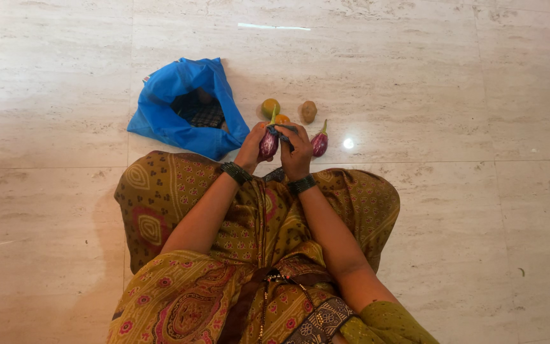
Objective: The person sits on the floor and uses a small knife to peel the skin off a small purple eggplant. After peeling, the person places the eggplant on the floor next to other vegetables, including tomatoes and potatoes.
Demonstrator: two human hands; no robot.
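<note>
Head view, looking down at a seated person on a pale marble floor (pixel 453 83). A blue cloth bag (pixel 173 105) lies open on the floor toward its far-left part, touching the person's knee; a dark checked item sits inside the bag, its kind hard to make out. Just beyond the hands lie a greenish-yellow round fruit (pixel 270 106), an orange one (pixel 282 119) partly hidden behind the hands, and a brown potato-like tuber (pixel 309 111). A second purple eggplant (pixel 319 144) lies on the floor just beside the right hand. A patterned olive garment (pixel 256 236) covers the lap and blocks the floor beneath.

The left hand (pixel 252 148) and the right hand (pixel 295 153) meet above the knees, both with fingers curled around a small purple eggplant (pixel 268 144), held roughly upright with its green stalk pointing away. The eggplant is glossy, purple with faint pale streaks. A dark object shows between the right fingers at the eggplant's top; what it is cannot be told. Dark bangles ring both wrists.
</note>
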